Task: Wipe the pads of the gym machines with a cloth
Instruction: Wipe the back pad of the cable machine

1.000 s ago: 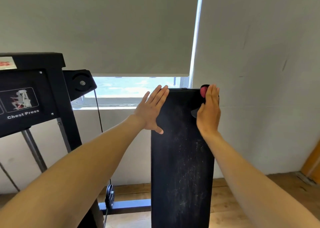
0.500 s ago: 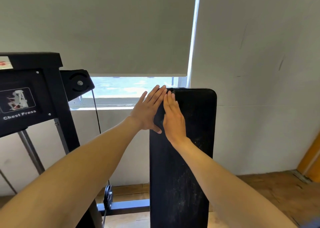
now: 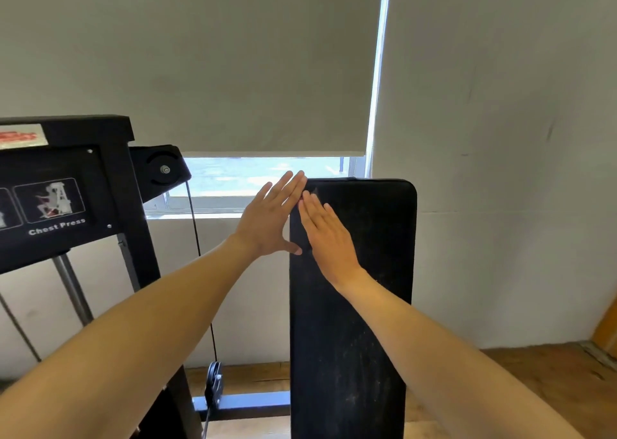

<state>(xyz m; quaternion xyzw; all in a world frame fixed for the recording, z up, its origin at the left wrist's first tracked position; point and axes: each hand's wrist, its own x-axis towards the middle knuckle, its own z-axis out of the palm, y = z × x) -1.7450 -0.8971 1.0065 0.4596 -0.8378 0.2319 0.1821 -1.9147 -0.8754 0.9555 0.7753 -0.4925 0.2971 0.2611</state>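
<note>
A tall black back pad [image 3: 367, 288] stands upright in the middle, its surface marked with pale dusty streaks. My left hand [image 3: 270, 218] braces the pad's upper left edge with straight fingers, the thumb lying on the front face. Close beside it, my right hand [image 3: 329, 235] presses flat on the pad near the top left corner, fingers straight and pointing up-left. A tiny sliver of red cloth [image 3: 302, 198] shows at its fingertips; the rest of the cloth is hidden under the palm.
A black chest press machine frame [image 3: 66, 201] with a pulley [image 3: 163, 170] and a thin cable [image 3: 200, 258] stands at left. Behind are a window [image 3: 267, 175] under a grey roller blind [image 3: 233, 71], a white wall [image 3: 500, 171] and wooden floor [image 3: 534, 372].
My right hand has swept from the pad's top right corner across to the top left, then slid slightly down. The left hand has stayed on the left edge.
</note>
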